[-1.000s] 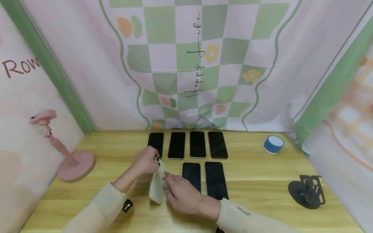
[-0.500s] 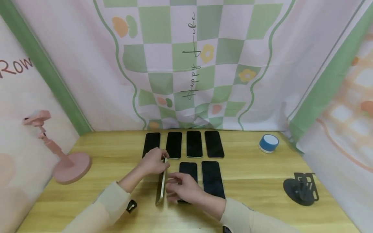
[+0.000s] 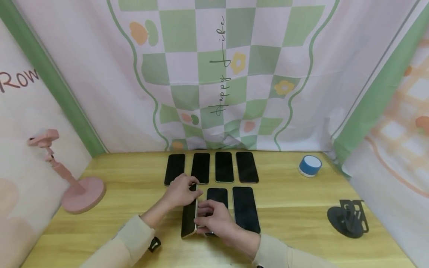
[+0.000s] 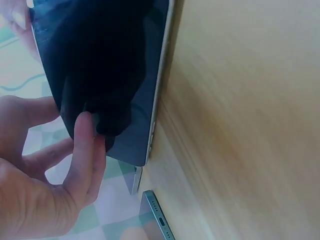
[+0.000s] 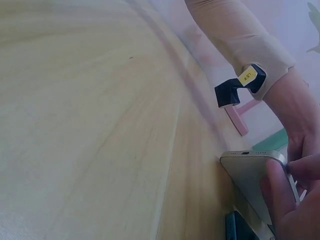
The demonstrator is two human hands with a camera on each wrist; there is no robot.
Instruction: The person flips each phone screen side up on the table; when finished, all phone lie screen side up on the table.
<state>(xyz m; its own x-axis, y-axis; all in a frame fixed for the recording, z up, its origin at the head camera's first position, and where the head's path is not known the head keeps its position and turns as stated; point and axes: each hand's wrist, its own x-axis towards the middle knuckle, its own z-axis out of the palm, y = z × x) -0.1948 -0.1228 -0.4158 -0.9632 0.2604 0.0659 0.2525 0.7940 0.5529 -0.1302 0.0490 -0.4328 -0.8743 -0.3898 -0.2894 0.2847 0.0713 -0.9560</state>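
Observation:
A phone (image 3: 188, 221) with a black screen and a pale frame stands tilted on its long edge on the table. My left hand (image 3: 181, 190) pinches its far end; in the left wrist view, fingers of the left hand (image 4: 55, 185) lie against the dark screen (image 4: 105, 55). Nearer its front end, my right hand (image 3: 218, 221) holds the upper edge, with a digit on the pale back (image 5: 250, 175) in the right wrist view. Just right of it lies another dark phone (image 3: 218, 194), partly hidden by the right hand. Beside that one is a larger phone (image 3: 246, 208), screen up.
Several dark phones, including the leftmost phone (image 3: 175, 169), form a row at the back of the wooden table (image 3: 134, 175). A pink stand (image 3: 83, 195) is at the left. A blue-and-white round object (image 3: 310, 165) and a black stand (image 3: 348, 219) are at the right.
The phone has turned from showing its pale back to standing on edge, its black screen now facing left. The right hand has moved from beside it to grip its edge.

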